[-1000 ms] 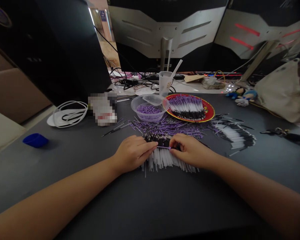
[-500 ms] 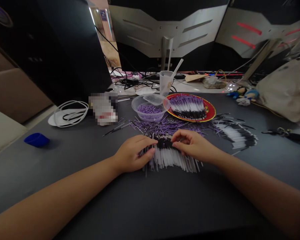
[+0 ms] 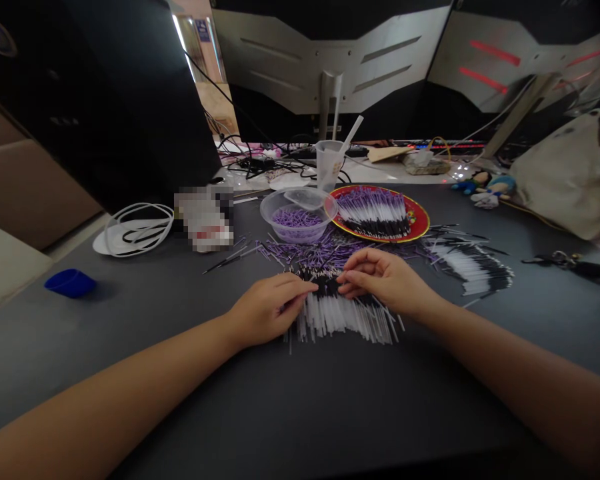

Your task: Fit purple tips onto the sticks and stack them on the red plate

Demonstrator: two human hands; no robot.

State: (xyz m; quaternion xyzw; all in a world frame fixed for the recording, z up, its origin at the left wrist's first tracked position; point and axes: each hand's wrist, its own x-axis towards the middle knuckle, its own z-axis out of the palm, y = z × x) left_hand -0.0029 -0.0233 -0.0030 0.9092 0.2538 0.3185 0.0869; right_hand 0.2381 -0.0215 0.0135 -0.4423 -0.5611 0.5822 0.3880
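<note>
Left hand: one, fingers lying together and slightly curved, fingertips on the dark ends of the sticks; I cannot tell whether it grips any.
Right hand: one, fingers loosely curled, fingertips just touching the same dark band from the other side; I cannot tell whether they pinch a stick.
Thin white sticks: far too many to count, in one dense fan on the counter, right under and between the hands; black-tipped ends point away from the person, white shafts splay toward them.
Stick batches: two more. A red plate with a gold rim carries one neat row, purple at one end and black at the other. A black-and-white batch lies to the right of the hands.
Purple pieces: countless, scattered just beyond the fan, with more in one clear plastic bowl.
Plastic cup: one, with one straw, behind the bowl.
Left side: one white face mask with looped straps, one blurred package, one small blue cup.
Right side: one pale cloth bag, two small figures, one set of keys.
</note>
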